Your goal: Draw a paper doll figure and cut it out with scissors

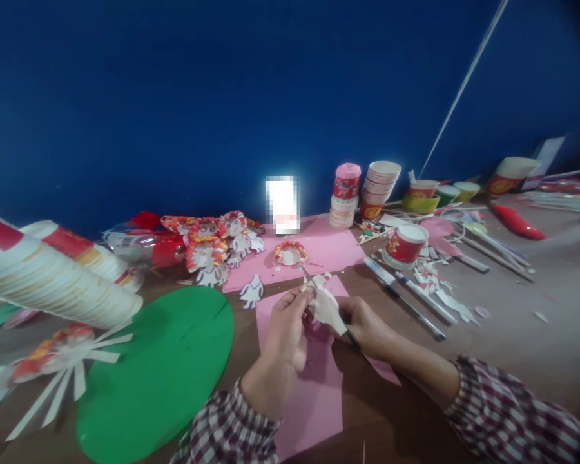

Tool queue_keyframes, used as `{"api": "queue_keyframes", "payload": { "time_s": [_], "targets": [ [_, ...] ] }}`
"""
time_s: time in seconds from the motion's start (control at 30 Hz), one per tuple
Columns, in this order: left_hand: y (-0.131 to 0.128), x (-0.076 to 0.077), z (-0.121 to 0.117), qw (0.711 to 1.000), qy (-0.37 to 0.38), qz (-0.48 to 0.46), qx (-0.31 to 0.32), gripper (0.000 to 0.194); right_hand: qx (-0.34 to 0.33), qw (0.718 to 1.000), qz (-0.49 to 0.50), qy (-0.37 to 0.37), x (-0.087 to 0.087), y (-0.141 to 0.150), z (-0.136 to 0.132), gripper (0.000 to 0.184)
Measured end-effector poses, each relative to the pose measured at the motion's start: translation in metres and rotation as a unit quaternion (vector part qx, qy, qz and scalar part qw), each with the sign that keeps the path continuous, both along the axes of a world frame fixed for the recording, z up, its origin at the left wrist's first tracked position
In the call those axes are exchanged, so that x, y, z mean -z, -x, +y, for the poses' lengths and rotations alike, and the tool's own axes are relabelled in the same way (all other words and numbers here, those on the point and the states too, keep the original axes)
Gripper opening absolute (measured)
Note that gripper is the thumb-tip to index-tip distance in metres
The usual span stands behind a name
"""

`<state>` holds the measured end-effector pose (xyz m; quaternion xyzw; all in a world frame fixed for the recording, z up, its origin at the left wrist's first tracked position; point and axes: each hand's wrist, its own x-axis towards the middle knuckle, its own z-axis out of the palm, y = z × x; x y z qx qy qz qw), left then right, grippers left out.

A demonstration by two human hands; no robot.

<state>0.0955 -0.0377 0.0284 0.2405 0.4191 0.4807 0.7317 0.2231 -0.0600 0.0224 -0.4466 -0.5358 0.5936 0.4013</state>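
Observation:
My left hand (285,332) pinches a piece of white paper (326,309) between thumb and fingers, above a pink sheet (314,399). Closed around the dark handle of a pair of scissors (352,338) is my right hand (374,330). The paper covers most of the scissors; a narrow blade tip seems to show beyond it. Just past my hands lies a red and yellow decorated ring (290,253). A white paper figure with a dark outline (252,291) rests to the left of the pink sheet.
Left of my hands are a green oval sheet (159,374), stacked paper cups (62,277) and a cup cut into strips (72,361). Finished-looking paper dolls (205,258) stand behind. To the right lie pens (410,306), paper scraps (457,303) and a red cup (406,245).

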Motion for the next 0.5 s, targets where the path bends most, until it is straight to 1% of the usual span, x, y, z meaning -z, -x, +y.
{"api": "queue_keyframes", "payload": {
  "time_s": [0.1,0.23,0.37,0.5],
  "targets": [
    [0.003,-0.002,0.001,1.000,-0.008,0.008,0.007,0.022,-0.006,1.000,0.006,-0.002,-0.001,-0.003,0.002,0.014],
    [0.010,-0.001,0.008,0.998,-0.020,0.052,-0.017,0.023,-0.013,1.000,-0.006,-0.008,0.002,-0.006,0.003,0.005],
    [0.014,0.003,0.016,0.998,-0.022,0.066,0.008,0.021,-0.023,1.000,-0.017,-0.004,0.005,-0.007,0.003,0.005],
    [0.014,0.002,0.016,0.997,-0.022,0.064,0.020,0.021,-0.031,0.999,-0.016,0.009,0.007,-0.009,0.003,0.009]
  ]
}}
